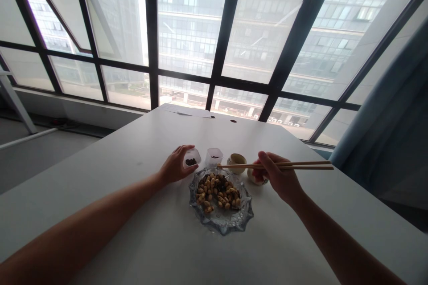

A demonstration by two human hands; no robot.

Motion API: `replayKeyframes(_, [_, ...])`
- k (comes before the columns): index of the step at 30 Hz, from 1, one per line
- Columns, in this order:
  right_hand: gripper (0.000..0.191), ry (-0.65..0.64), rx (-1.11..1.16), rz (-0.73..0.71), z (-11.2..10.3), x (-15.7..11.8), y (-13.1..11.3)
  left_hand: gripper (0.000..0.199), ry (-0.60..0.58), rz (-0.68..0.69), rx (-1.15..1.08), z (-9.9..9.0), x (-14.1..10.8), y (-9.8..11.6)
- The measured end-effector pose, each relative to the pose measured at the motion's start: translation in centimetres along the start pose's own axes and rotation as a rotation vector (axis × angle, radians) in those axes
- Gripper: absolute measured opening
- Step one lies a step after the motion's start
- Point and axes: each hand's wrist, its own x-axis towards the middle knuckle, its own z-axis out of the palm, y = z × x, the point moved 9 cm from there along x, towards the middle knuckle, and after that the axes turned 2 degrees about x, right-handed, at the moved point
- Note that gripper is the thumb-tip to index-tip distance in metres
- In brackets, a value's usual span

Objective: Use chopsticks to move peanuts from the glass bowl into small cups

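My left hand (177,164) grips a small clear plastic cup (197,159) with dark bits inside, thumb and fingers on either side. In my right hand (276,173) are wooden chopsticks (306,165), their tips pointing left over the back rim of a scalloped glass bowl (223,227). A small light-brown piece shows at the tips. Peanuts and other brown pieces (219,191) lie in the bowl. Behind it stand a second plastic cup (214,156) and a yellowish ceramic cup (237,160). Another ceramic cup (256,177) is partly hidden by my right hand.
The white table (160,231) reaches back toward the windows. Papers (190,111) lie near its far edge, beside two dark round holes. A blue curtain (388,111) hangs on the right, and a white metal frame (16,102) stands at the left.
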Motion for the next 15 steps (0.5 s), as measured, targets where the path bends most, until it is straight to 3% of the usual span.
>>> replayKeyframes(4, [0.047, -0.033, -0.125, -0.113, 0.9, -1.2, -1.9, 0.057, 0.004, 0.084, 0.021, 0.0, 0.0, 0.7])
replayKeyframes(9, [0.045, -0.153, -0.222, -0.24, 2.5, -2.6, -3.5, 0.056, -0.021, 0.073, 0.033, 0.3, 0.0, 0.6])
replayKeyframes(15, [0.046, -0.059, -0.169, -0.187, 1.2, -1.6, -2.9, 0.051, -0.041, -0.021, 0.039, 0.5, 0.1, 0.0])
